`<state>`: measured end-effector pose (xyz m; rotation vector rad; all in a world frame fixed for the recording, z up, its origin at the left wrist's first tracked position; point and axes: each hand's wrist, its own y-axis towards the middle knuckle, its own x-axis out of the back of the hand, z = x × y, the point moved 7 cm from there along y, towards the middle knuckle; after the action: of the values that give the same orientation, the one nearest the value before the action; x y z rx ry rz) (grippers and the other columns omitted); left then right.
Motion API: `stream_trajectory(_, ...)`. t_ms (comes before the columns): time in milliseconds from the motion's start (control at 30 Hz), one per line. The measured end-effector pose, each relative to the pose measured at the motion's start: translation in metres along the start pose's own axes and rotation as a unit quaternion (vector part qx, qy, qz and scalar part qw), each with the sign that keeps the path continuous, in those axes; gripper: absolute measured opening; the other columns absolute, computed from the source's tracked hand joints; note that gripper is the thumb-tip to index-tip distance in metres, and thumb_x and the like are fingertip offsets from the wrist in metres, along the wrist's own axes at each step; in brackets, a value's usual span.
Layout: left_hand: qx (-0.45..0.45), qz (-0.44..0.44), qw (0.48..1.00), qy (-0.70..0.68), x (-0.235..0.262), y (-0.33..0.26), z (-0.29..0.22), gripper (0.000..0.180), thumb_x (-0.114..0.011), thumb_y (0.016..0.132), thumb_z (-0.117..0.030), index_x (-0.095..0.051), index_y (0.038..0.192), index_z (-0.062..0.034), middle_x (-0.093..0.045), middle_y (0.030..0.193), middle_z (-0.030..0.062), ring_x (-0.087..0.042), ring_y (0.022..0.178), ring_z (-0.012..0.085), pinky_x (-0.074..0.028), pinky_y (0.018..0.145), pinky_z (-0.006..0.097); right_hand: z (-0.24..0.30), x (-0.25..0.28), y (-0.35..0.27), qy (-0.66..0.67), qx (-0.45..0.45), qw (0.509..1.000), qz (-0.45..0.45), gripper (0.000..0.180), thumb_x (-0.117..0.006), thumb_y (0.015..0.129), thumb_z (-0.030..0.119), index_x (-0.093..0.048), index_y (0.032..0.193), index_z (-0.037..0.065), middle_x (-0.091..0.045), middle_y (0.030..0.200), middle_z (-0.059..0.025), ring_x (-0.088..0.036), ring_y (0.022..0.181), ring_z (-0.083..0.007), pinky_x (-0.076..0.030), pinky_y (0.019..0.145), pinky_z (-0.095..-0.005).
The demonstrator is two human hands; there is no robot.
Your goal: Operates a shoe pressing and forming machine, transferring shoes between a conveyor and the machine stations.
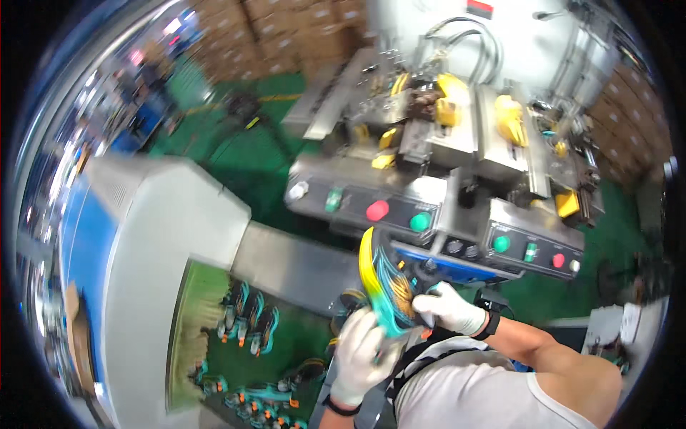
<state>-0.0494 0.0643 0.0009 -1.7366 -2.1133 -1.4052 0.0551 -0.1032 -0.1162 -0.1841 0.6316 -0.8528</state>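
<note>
Between my hands is a running shoe [389, 286], its sole fading from yellow at the raised toe to teal at the heel, its dark upper marked with blue and orange lines. My left hand [362, 352], in a white glove, grips it at the heel end. On the other side my right hand [451, 309], also gloved, has its fingers closed at the collar. The shoe's opening is partly hidden by my fingers, and motion blurs the left hand a little.
Ahead stands a machine with yellow pads [511, 120] and a control panel [364, 204] with red and green buttons. Left of me a pale machine housing [168, 207] has a green-lit opening. Several similar shoes [250, 314] lie low on the left. Stacked cartons [279, 36] line the back.
</note>
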Motion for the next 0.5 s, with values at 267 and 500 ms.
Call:
stream_trajectory(267,0.199,-0.105,0.972,0.066,-0.062,0.065,0.094,0.051,-0.064,0.091,0.006,-0.051,0.140,0.0092,-0.052,0.149,0.0285,-0.057,0.135,0.0430,-0.051,0.114,0.046,0.097,0.111,-0.045,0.264,0.057,0.961,0.068,0.068,-0.077,0.093,0.014,-0.052,0.155,0.004,-0.065,0.146,-0.0108,-0.065,0.129,-0.0227,-0.051,0.113,-0.0406)
stream_trajectory(500,0.276,-0.047,0.958,0.066,-0.088,0.096,0.147,0.049,-0.063,0.100,-0.002,-0.052,0.148,0.0056,-0.056,0.148,0.0218,-0.058,0.135,0.0340,-0.050,0.114,0.044,0.141,0.167,-0.045,0.251,0.113,0.961,-0.019,0.103,-0.092,0.077,0.033,-0.043,0.160,0.000,-0.055,0.156,-0.0245,-0.059,0.140,-0.0371,-0.049,0.118,-0.0492)
